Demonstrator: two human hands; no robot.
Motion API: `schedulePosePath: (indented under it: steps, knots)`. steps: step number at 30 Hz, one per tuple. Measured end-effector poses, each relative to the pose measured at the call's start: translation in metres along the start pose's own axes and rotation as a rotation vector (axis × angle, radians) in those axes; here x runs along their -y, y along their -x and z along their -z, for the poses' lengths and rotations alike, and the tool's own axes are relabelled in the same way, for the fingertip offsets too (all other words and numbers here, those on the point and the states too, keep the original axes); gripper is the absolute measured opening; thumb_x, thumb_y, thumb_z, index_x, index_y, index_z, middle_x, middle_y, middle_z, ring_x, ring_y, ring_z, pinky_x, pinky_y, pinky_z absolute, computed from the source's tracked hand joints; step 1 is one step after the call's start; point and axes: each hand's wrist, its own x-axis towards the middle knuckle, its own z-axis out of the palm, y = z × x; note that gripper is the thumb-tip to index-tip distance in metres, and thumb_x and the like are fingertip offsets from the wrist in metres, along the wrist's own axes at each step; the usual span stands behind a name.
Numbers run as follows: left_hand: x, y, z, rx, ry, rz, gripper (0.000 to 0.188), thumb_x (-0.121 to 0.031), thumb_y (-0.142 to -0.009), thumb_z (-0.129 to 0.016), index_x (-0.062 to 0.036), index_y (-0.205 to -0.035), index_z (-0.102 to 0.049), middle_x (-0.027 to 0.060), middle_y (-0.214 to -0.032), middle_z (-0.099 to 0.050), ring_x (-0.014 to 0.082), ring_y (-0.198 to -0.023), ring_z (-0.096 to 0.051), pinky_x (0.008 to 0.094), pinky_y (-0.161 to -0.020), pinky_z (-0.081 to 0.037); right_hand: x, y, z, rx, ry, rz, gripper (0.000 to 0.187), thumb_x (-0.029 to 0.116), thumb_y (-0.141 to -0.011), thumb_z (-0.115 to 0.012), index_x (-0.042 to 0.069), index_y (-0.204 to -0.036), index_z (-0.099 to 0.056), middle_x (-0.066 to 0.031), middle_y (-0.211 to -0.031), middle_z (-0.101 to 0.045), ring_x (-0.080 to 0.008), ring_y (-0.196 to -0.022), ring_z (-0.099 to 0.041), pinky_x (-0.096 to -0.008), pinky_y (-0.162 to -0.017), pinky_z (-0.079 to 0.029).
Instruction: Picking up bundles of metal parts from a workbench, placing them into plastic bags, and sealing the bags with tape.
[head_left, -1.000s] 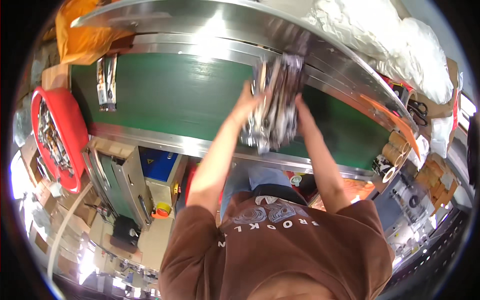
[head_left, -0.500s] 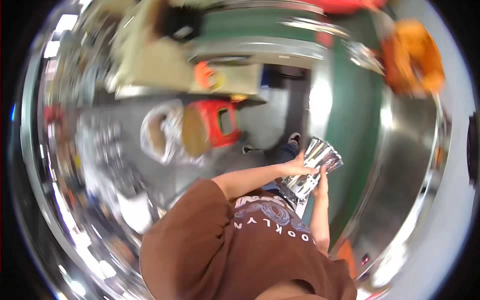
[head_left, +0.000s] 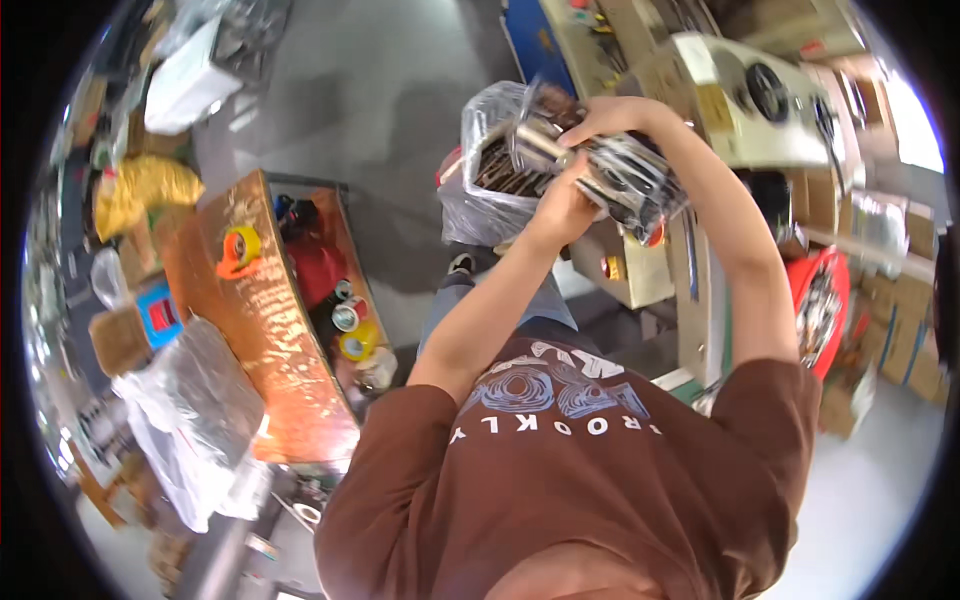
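Grey workshop floor, copper-topped bench well left of fingers. Left hand and right hand both clamp crinkly clear packet bundle — fingers curled tight around it. Bundle held just beside plastic-lined bin. Likely mid-transfer; next calls for lowering in, loosening grip.

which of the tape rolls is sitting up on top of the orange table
The orange tape roll, alone on the tabletop of the orange table. The silver roll and yellow roll sit lower, off the table's right edge.
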Motion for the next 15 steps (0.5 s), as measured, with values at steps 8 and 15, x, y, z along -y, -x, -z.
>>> schedulePosePath:
  steps: [8,15]
  knots:
    - [0.024,-0.016,0.076,-0.378,0.667,-0.585,0.036,-0.036,-0.093,-0.041,-0.0127,-0.120,-0.046,0.0034,-0.125,-0.047,0.0186,-0.115,-0.044,0.0336,-0.097,-0.034,0.071,-0.166,-0.076,0.650,0.503,0.238,0.074,0.042,-0.059,-0.077,0.008,-0.120,-0.051,-0.0122,-0.113,-0.058,-0.0246,-0.102,-0.055,-0.0339,-0.089,-0.041]
    - [0.033,0.027,0.117,-0.373,-0.086,-0.262,0.044,-0.026,-0.091,-0.043,-0.0019,-0.127,-0.038,0.0173,-0.126,-0.046,0.0228,-0.121,-0.039,0.0337,-0.102,-0.031,0.024,-0.170,-0.092,0.281,0.607,0.703,0.081,0.041,-0.060,-0.074,0.005,-0.125,-0.043,-0.0203,-0.113,-0.056,-0.0335,-0.104,-0.053,-0.0396,-0.090,-0.041]
